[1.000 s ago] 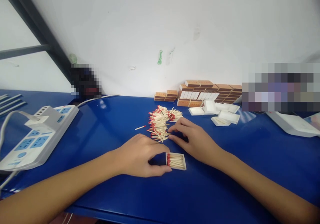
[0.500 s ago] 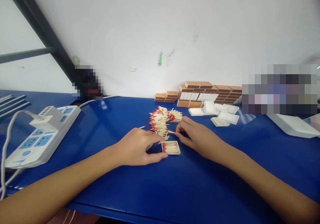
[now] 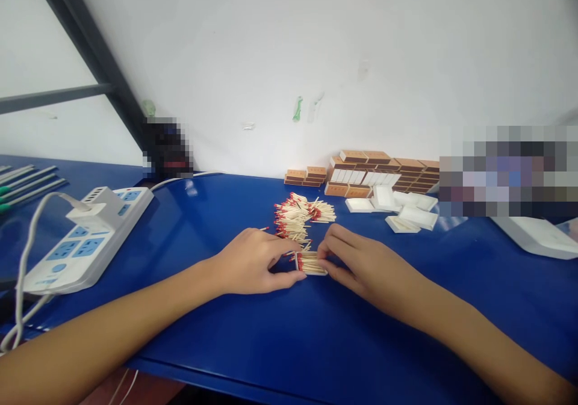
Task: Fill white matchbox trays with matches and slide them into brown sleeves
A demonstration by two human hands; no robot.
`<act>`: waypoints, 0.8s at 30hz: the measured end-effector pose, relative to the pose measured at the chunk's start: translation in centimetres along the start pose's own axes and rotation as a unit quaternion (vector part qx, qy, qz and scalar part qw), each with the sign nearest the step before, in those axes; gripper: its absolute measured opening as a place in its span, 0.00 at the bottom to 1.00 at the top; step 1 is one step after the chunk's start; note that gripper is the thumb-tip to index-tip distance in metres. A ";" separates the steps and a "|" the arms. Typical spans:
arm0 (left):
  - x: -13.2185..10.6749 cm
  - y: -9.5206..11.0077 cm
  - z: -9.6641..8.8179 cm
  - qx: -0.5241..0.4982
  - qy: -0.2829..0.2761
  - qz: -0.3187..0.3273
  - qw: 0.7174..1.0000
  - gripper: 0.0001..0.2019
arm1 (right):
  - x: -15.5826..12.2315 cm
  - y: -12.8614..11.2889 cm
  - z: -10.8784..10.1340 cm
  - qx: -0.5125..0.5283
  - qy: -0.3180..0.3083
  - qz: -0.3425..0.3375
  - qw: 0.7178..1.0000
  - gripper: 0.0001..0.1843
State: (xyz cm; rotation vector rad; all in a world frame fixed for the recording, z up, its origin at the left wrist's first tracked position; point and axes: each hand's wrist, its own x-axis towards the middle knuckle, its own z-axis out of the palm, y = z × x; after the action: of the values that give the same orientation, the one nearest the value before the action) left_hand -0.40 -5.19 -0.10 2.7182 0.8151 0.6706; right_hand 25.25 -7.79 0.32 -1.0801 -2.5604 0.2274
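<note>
A small white matchbox tray (image 3: 316, 273) lies on the blue table, partly filled with red-headed matches (image 3: 309, 263) laid side by side. My left hand (image 3: 253, 262) grips its left end between thumb and fingers. Over the right end of the tray, my right hand (image 3: 361, 259) pinches the plain ends of matches; how many is hidden by the fingertips. Just behind the tray spreads a loose pile of matches (image 3: 293, 217), most heads pointing left.
Brown matchboxes (image 3: 409, 173) are stacked along the wall, with a smaller stack (image 3: 304, 176) to their left. Several white trays (image 3: 418, 216) lie in front. A power strip (image 3: 99, 236) with a white cable is at left, near thin rods (image 3: 36, 185).
My right hand has moved from the edge of the pile, where it held a match, down to the tray's right end. My left hand stays at the tray. The view has shifted slightly.
</note>
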 end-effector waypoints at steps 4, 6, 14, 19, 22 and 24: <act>0.0 0.0 0.0 -0.003 -0.021 0.011 1.000 0.15 | -0.2 0.0 0.0 -0.006 0.006 -0.007 1.000 0.06; 0.0 0.0 0.1 -0.004 -0.021 0.010 1.000 0.15 | -0.4 -0.1 -0.2 0.025 0.007 -0.002 1.000 0.07; -0.1 0.0 0.2 -0.001 -0.019 0.008 1.000 0.15 | -0.5 -0.4 -0.1 0.100 -0.006 0.023 0.995 0.06; 0.0 -0.1 0.2 0.003 -0.029 0.005 1.000 0.15 | -0.4 -0.1 0.3 0.067 0.003 0.034 0.997 0.04; 0.0 0.0 0.1 0.001 -0.037 -0.002 0.999 0.15 | -0.3 -0.4 0.2 0.077 0.004 0.035 0.996 0.04; 0.1 0.0 0.1 -0.002 -0.038 -0.002 0.999 0.15 | -0.1 -0.3 0.0 0.080 0.019 0.037 0.996 0.05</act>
State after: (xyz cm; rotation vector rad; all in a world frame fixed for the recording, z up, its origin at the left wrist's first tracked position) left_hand -0.30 -5.18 -0.15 2.7198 0.7994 0.5649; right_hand 25.13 -8.05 0.34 -1.1081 -2.4248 0.4195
